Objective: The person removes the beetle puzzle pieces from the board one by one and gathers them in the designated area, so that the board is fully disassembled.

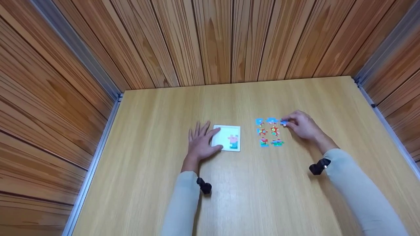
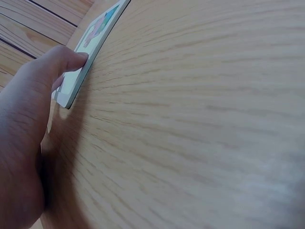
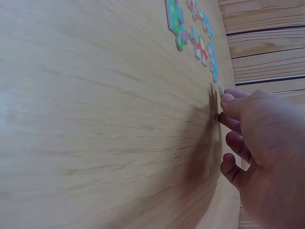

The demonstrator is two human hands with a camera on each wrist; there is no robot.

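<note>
A white square puzzle tray [image 1: 226, 128] lies on the table with a pig-figure puzzle piece [image 1: 233, 141] in its lower right part. My left hand [image 1: 200, 144] rests at the tray's left side, fingers spread, with thumb and index finger on it. In the left wrist view the thumb presses on the edge of the tray [image 2: 71, 90]. Between thumb and fingertips, my right hand [image 1: 303, 125] pinches a small blue puzzle piece [image 1: 283, 122] at the upper right of the loose pieces. Only a thin edge of that puzzle piece [image 3: 220, 89] shows in the right wrist view.
Several loose puzzle pieces [image 1: 275, 131] lie in rows between the tray and my right hand. Wooden plank walls [image 1: 216, 42] stand behind and beside the table [image 1: 157, 131], with metal rails along its sides. A small black camera sits on each wrist.
</note>
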